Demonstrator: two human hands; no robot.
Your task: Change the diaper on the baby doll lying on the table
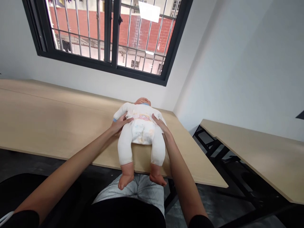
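A baby doll [140,133] in a white suit and a diaper lies on its back on the wooden table [47,120], head toward the window, feet hanging over the near edge. My left hand [120,124] presses against the doll's left side at the waist, thumb on its belly. My right hand [161,124] holds the other side of the waist, fingers laid along the diaper's top. Both hands grip the doll's torso between them.
A second wooden table [256,152] on a black frame stands at the right, with a gap of floor between. A barred window [109,34] fills the wall behind. My lap in grey shorts [140,190] sits below the table edge.
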